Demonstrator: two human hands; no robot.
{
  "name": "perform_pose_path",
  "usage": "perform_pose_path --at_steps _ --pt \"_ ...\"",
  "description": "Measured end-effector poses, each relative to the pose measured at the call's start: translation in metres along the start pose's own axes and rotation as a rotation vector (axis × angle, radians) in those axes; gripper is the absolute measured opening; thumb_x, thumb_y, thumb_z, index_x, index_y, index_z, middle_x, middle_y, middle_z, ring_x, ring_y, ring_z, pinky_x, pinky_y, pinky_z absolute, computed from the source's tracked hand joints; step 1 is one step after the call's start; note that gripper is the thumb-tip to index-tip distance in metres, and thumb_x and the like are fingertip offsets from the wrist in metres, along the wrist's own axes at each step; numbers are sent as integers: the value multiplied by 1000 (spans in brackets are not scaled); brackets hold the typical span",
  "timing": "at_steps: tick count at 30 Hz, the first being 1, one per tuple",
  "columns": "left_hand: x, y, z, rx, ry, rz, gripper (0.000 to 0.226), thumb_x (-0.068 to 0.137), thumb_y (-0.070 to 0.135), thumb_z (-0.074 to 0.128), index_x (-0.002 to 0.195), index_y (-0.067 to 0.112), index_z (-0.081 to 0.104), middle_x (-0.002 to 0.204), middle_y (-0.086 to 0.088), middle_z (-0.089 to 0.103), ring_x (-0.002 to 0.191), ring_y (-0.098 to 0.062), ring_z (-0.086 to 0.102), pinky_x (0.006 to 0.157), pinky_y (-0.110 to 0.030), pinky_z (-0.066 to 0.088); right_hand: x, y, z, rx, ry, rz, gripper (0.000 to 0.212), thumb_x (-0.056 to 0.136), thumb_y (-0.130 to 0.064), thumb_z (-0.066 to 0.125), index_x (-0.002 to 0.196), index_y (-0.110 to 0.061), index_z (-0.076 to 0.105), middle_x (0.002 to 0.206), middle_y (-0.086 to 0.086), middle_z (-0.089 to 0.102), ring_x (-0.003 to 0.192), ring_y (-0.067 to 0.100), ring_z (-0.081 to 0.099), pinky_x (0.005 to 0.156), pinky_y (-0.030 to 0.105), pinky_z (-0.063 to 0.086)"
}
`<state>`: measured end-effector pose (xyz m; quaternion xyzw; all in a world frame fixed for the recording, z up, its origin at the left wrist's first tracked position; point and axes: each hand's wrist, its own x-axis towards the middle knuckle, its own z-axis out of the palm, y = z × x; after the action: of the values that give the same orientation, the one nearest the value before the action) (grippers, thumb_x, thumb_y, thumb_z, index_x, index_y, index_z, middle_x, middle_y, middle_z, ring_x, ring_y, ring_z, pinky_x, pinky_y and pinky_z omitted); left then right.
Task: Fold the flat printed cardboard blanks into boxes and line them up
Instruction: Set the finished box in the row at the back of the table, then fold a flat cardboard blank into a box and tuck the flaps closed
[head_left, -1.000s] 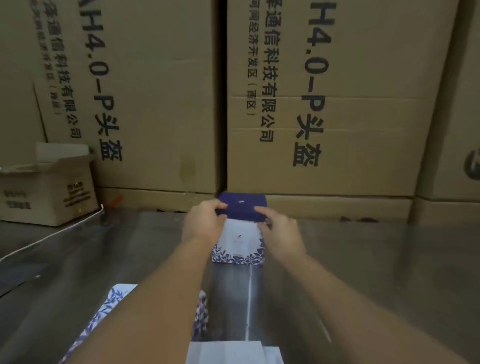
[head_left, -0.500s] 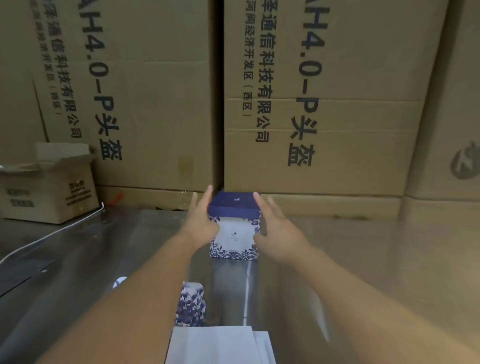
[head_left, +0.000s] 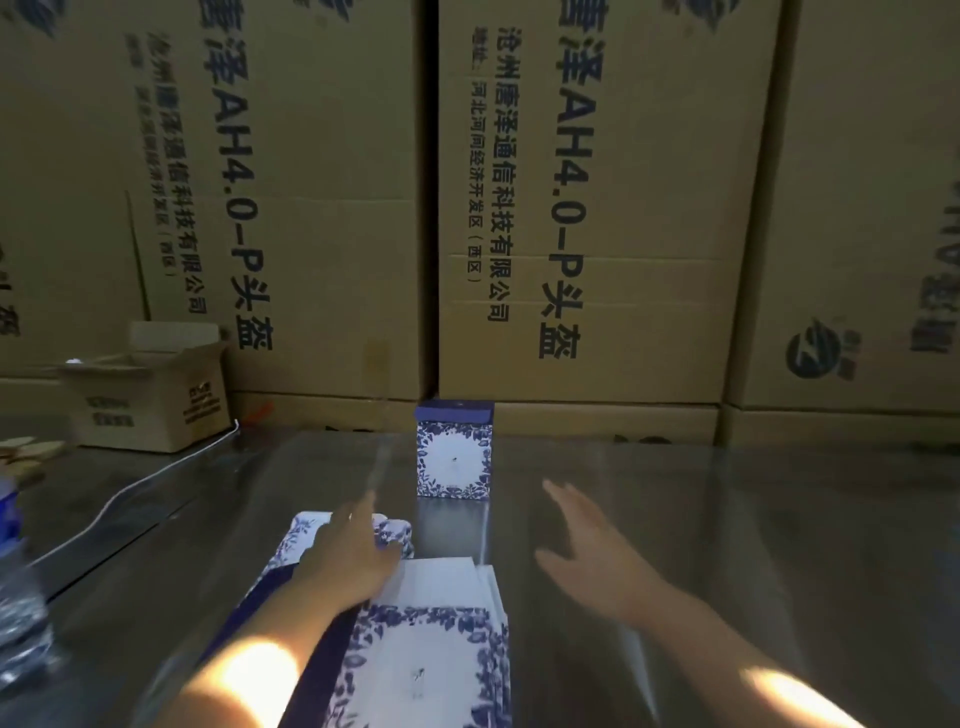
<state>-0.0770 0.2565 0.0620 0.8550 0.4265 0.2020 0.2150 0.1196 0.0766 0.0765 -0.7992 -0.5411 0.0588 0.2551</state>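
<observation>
Behind the folded box (head_left: 453, 452) rises a wall of big corrugated cartons (head_left: 587, 208), matte brown with dark printed lettering. The box stands upright, squarish, with a dark blue top band and a white front framed by a blue leaf pattern. It sits on a glossy, reflective table (head_left: 753, 545), and neither hand touches it.

Nearer than the box, and slightly to its left, lies a stack of flat blanks (head_left: 426, 660): thin white card with the same blue leaf border and dark blue edges. One more flat blank (head_left: 306, 535) with rounded corners pokes out farther left of the box.

The left hand (head_left: 348, 556) reaches forward palm down over these blanks, short of the box, its fingers nearly straight and close together and the forefinger stretched ahead. It seems to rest on the card, though blur makes the contact uncertain, and it grips nothing.

The right hand (head_left: 592, 551) is held nearer than the box and to its right, above bare table. Its fingers are spread wide and straight, the palm is turned inward and it holds nothing. Both forearms are bare.

Well left of the box sits a small open carton (head_left: 150, 400) of rough brown board, and a thin white cable (head_left: 119, 504) curves across the table near it.
</observation>
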Motion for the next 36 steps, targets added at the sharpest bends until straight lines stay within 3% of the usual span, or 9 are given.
perform_pose_path --at_steps 2,6,8,11,17,21,25,30,36 --pt "-26 -12 6 178 20 -47 72 91 50 46 149 22 14 154 -4 26 139 -23 28 112 -40 27 -33 1 20 77 -36 51 67 96 -44 48 151 -28 14 160 -2 10 145 13 16 113 24 16" --pt "-72 -5 22 323 8 -186 72 91 62 27 150 24 10 159 -1 6 146 -21 4 117 -47 4 -91 -14 55 316 -108 129 61 88 -64 46 143 -41 31 150 -13 36 130 5 39 97 7 28" --pt "-89 -1 32 362 7 -183 72 92 62 21 151 23 9 159 -1 1 146 -19 0 117 -45 -1 -110 -23 65 349 -135 93 60 83 -71 45 138 -48 36 145 -17 42 128 2 40 98 10 29" --pt "-102 -2 33 358 40 -167 69 93 61 21 150 23 14 159 0 1 146 -18 0 117 -42 -2 -124 -25 69 342 -114 65 66 74 -74 50 133 -44 46 133 -21 53 119 -4 49 100 18 37" --pt "-107 -1 33 339 76 -158 67 92 58 24 149 23 21 159 0 7 146 -18 5 117 -42 1 -134 -21 66 400 -76 64 53 62 -80 50 104 -49 61 106 -25 66 99 -14 57 95 19 44" --pt "-105 -2 33 335 100 -165 66 91 57 26 148 24 24 159 1 10 145 -18 6 117 -46 0 -133 -22 64 402 -71 62 45 65 -77 50 100 -50 62 106 -25 66 98 -15 57 91 16 45" --pt "-109 -3 31 343 123 -204 68 88 62 26 148 29 23 158 4 10 146 -20 3 109 -60 -8 -133 -21 64 392 -59 60 40 67 -76 51 97 -52 61 105 -27 66 96 -17 56 89 12 43" --pt "-108 -5 25 297 179 -411 74 87 64 33 148 21 24 158 -8 10 145 -33 1 108 -65 -5 -130 -22 65 411 -21 57 23 78 -66 54 90 -50 65 96 -30 67 90 -16 58 79 9 43" --pt "-102 -7 25 280 157 -442 83 83 69 35 149 21 20 158 -10 5 144 -34 -1 109 -63 -5 -127 -24 69 439 -1 69 43 67 -77 49 89 -45 66 91 -32 66 87 -17 58 74 11 41"
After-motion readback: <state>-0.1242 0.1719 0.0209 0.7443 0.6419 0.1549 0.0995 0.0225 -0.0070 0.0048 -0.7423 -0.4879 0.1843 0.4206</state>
